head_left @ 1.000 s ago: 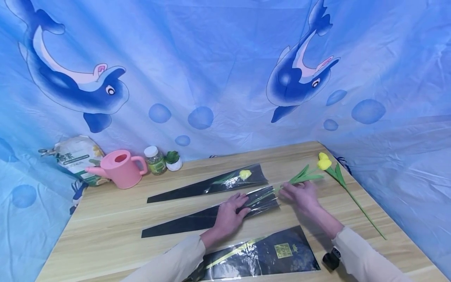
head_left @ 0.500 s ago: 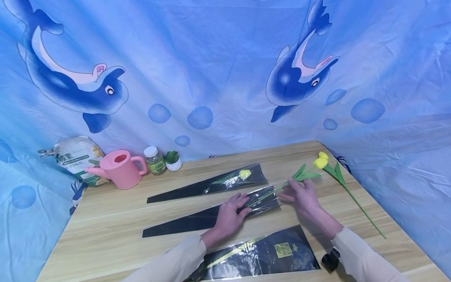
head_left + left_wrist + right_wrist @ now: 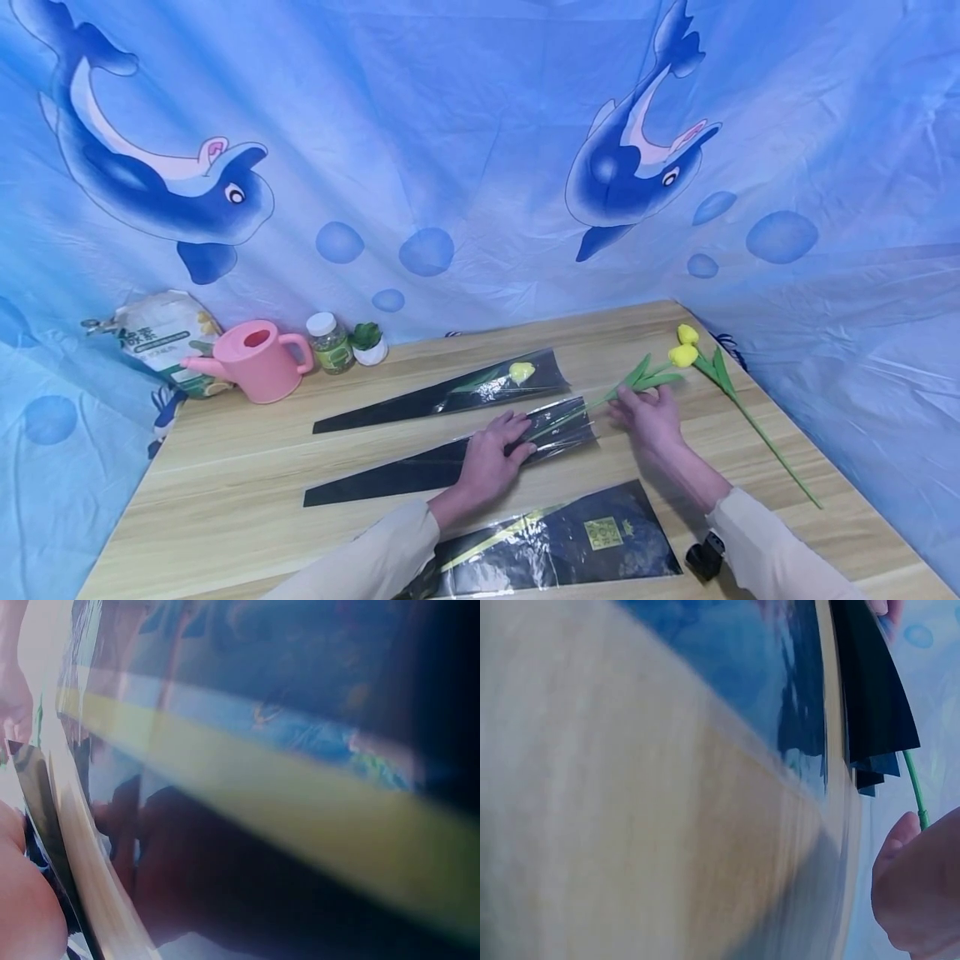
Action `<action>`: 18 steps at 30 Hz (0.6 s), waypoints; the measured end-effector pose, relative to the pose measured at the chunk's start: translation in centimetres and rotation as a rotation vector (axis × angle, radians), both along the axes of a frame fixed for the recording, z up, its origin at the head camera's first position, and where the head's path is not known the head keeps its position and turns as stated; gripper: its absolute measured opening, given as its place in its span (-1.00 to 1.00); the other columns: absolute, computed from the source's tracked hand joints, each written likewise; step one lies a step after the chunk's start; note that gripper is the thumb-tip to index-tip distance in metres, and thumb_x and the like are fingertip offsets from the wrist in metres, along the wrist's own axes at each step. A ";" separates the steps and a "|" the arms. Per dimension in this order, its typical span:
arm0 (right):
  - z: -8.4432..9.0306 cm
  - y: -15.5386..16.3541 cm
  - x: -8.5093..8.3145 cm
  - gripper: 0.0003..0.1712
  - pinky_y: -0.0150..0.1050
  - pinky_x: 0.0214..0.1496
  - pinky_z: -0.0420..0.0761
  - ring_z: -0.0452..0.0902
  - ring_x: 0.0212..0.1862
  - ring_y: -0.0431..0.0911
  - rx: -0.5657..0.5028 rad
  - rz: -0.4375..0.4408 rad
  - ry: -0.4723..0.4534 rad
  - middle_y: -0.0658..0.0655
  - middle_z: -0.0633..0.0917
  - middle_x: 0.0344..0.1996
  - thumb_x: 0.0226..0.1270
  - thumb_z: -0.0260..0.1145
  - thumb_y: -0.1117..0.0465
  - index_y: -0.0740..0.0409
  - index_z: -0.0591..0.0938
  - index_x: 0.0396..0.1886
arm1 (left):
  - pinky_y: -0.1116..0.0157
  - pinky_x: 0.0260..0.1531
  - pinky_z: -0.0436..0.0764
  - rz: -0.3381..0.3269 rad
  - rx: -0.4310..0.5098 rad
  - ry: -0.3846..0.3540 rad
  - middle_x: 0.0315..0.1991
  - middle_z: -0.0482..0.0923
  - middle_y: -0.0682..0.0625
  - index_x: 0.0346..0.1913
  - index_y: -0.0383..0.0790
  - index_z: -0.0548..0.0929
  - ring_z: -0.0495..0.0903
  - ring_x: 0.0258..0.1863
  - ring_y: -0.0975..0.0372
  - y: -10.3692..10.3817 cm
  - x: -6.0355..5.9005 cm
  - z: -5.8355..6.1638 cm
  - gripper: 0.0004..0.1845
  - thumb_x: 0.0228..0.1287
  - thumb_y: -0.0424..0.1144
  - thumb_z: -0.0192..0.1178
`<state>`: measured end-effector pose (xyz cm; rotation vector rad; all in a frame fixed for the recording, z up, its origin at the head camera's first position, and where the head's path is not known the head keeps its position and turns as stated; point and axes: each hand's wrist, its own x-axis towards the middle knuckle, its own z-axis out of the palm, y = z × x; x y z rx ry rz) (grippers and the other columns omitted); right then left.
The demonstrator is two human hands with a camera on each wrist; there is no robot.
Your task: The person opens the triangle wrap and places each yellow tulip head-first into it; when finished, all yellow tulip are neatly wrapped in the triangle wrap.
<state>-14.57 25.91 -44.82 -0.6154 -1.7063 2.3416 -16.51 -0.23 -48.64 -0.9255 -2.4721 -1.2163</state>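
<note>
**Tulip stem going into the middle sleeve: keep it low and straight**

Head view. Left hand lies flat, fingers straight, pressing the middle sleeve to the table just behind its open mouth. Right hand pinches the green stem of the tulip a little outside that mouth; the yellow bloom lies beyond the fingertips, the stem end already under the clear film ahead of the left fingers. To do this well, I judge: hold the press steady so the sleeve cannot slide, feed the stem along the sleeve's long axis, and watch the leaves at the mouth (they may catch on the film edge). A second tulip lies just past the bloom; a filled sleeve lies beyond the left hand, another nearer the body.

Left wrist view. Blurred film and a yellow stripe; the grip cannot be told here.

Right wrist view. Fingertips close on the thin stem just short of the sleeve's dark edge.
</note>
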 end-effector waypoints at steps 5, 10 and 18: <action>-0.2 0.2 0.0 -0.57 -0.17 -0.15 0.73 0.71 -0.33 -0.17 0.101 -0.007 0.027 -0.01 0.69 -0.35 0.47 0.26 0.30 0.08 0.22 0.12 | -0.11 0.23 0.42 -0.004 0.002 0.009 0.12 0.63 -0.19 0.10 -0.38 0.69 0.52 0.22 -0.12 0.0 0.0 0.0 -0.56 0.15 -0.31 0.45; -0.3 0.2 0.0 -0.60 -0.17 -0.13 0.72 0.67 -0.33 -0.15 0.047 -0.031 0.022 -0.06 0.65 -0.32 0.43 0.32 0.28 -0.01 0.30 0.07 | -0.15 0.23 0.42 0.001 -0.004 0.002 0.12 0.63 -0.19 0.10 -0.37 0.69 0.52 0.22 -0.11 -0.1 0.0 0.0 -0.57 0.16 -0.30 0.44; 0.0 0.4 0.2 -0.65 -0.28 -0.11 0.65 0.53 -0.35 -0.23 -0.055 -0.053 0.009 -0.12 0.59 -0.32 0.44 0.32 0.21 0.00 0.34 0.04 | -0.10 0.22 0.45 0.005 0.002 0.011 0.12 0.63 -0.16 0.10 -0.36 0.69 0.53 0.22 -0.10 0.0 0.1 0.1 -0.57 0.15 -0.30 0.45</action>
